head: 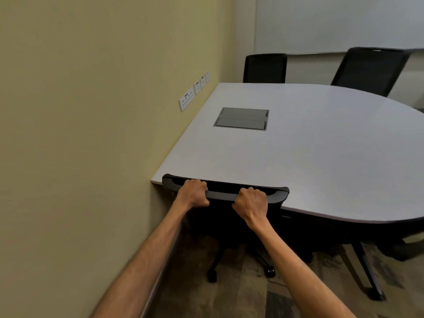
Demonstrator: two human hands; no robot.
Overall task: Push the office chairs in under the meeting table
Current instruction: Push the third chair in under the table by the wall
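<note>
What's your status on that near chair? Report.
Both hands, left hand and right hand, fingers closed on near chair top rail. Chair back at meeting table edge. Nothing blocking.

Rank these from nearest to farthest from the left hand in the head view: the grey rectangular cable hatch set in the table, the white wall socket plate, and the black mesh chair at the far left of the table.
Measured from the left hand:
1. Grey rectangular cable hatch, mid-table, ahead and slightly right.
2. White wall socket plate, on the left wall above the table edge.
3. Black mesh chair, behind the table's far end.
</note>
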